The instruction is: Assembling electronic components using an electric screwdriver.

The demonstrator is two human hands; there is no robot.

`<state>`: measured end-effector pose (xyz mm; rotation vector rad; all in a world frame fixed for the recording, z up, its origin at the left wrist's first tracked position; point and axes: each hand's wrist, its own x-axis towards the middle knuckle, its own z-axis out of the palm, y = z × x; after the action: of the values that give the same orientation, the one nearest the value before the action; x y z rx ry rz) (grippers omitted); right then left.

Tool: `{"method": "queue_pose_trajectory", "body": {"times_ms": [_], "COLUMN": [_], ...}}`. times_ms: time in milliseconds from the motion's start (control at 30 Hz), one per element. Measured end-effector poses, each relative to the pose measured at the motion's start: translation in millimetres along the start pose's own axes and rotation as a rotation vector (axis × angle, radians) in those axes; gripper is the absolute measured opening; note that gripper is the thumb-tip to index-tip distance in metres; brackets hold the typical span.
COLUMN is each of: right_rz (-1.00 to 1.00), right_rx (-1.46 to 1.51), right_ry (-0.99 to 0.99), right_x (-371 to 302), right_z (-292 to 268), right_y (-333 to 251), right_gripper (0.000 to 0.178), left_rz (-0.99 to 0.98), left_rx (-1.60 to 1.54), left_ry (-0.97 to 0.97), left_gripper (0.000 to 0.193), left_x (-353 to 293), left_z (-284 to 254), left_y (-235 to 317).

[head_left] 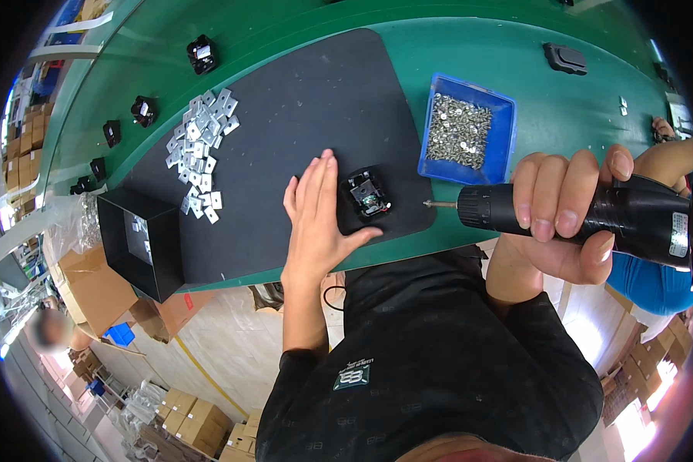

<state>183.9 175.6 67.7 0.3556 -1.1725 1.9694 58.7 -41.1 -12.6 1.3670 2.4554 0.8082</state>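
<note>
My right hand (566, 215) is wrapped round a black electric screwdriver (485, 208), held level with its bit pointing left. The bit's tip is apart from everything, right of a small black device (368, 194) whose metal plate faces up. Flat on the dark mat, my left hand (316, 212) has its fingers stretched out. Its thumb lies just below the device and its fingers lie to the left of it; nothing is held. Beyond the screwdriver stands a blue bin (510, 131) filled with small screws (460, 127).
A loose pile of metal plates (200, 142) covers the left part of the black mat (308, 85). An open black box (165, 246) stands at the mat's left corner. More black devices (202, 54) sit along the green bench (408, 46). A person's arm (670, 158) shows at far right.
</note>
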Motion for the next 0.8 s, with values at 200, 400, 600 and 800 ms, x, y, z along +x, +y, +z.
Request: {"method": "queue_pose_trajectory", "body": {"times_ms": [200, 400, 600, 800], "right_rz": [0.062, 0.082, 0.124, 0.052], "right_rx": [-0.073, -0.090, -0.123, -0.058], "right_ry": [-0.051, 0.022, 0.074, -0.068], "right_x": [-4, -5, -6, -4], "right_z": [3, 11, 18, 12], "right_y": [2, 5, 5, 11], "right_gripper": [0.066, 0.065, 0.065, 0.059], "left_rz": [0.028, 0.072, 0.191, 0.178], "left_rx": [-0.111, -0.462, -0.603, -0.711], "left_ry": [0.021, 0.044, 0.026, 0.025], "left_gripper": [0.085, 0.084, 0.082, 0.079], "left_x": [3, 4, 13, 15], "left_z": [13, 16, 16, 22], "left_y": [3, 13, 25, 32]}}
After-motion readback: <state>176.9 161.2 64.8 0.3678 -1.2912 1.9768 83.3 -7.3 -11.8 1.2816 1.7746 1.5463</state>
